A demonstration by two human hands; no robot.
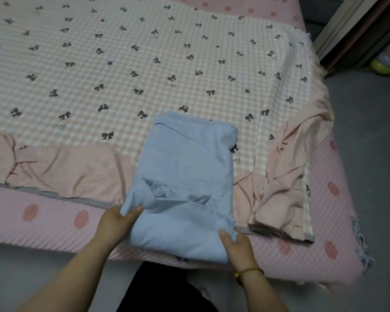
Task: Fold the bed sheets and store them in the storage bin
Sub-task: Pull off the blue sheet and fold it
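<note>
Near field: dark clothing (162,289) of the person at the bottom edge, with 2 bare forearms reaching forward. The left hand (116,224) grips the near left edge of the folded blue sheet (182,172), thumb on top, fingers tucked beneath and hidden. The right hand (234,246), with a yellow cord bracelet (249,271) on its wrist, pinches the near right corner in the same way.

Middle field: the blue sheet lies as a thick rectangular bundle at the bed's near edge, overhanging the pink dotted mattress cover (54,212). Just beside it to the right, a peach cloth (279,176) lies crumpled.

Far field: a checked sheet with dark bows (122,64) is spread flat across the bed. Grey floor (369,131) borders the bed on the right; a yellow-green object (385,61) rests near a doorway.
</note>
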